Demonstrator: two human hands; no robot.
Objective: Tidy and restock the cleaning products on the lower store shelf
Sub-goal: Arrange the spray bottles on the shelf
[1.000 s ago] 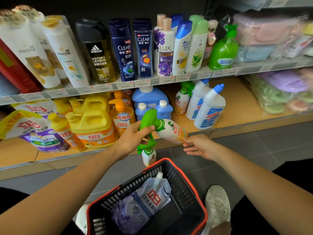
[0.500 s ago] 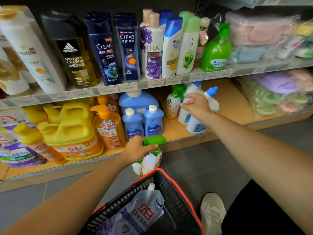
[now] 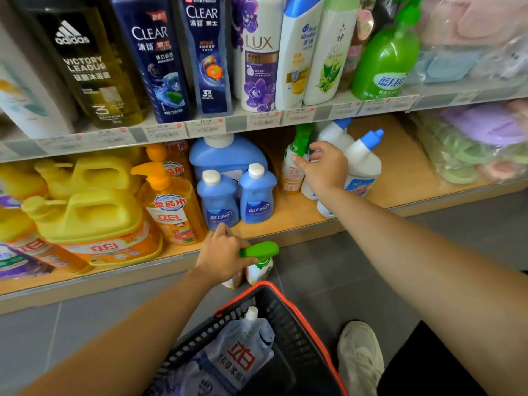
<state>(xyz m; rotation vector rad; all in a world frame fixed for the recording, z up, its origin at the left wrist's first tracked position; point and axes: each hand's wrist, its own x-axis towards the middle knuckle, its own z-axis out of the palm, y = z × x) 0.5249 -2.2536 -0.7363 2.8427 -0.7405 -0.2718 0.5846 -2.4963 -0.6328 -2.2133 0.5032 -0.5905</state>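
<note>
My left hand (image 3: 223,255) grips the green trigger heads of two small spray bottles (image 3: 261,249), which hang in front of the lower shelf's front edge (image 3: 300,225), above the basket. My right hand (image 3: 325,167) reaches into the lower shelf with its fingers spread. Its index finger touches a green-trigger spray bottle (image 3: 291,175) standing there. The hand lies in front of two white bottles with blue caps (image 3: 367,158), partly hiding the rear one.
A black basket with a red rim (image 3: 314,332) sits below, holding a refill pouch (image 3: 243,358). Left on the shelf stand two small blue bottles (image 3: 218,201), a large blue jug (image 3: 225,152), an orange pump bottle (image 3: 171,207) and yellow jugs (image 3: 94,221). Bagged soft goods (image 3: 471,144) fill the right. Bare shelf board (image 3: 400,155) lies between.
My left hand lowered the spray bottles from a raised, tilted hold to hanging by the shelf edge. My right hand went from the bottle's base into the shelf among the white bottles.
</note>
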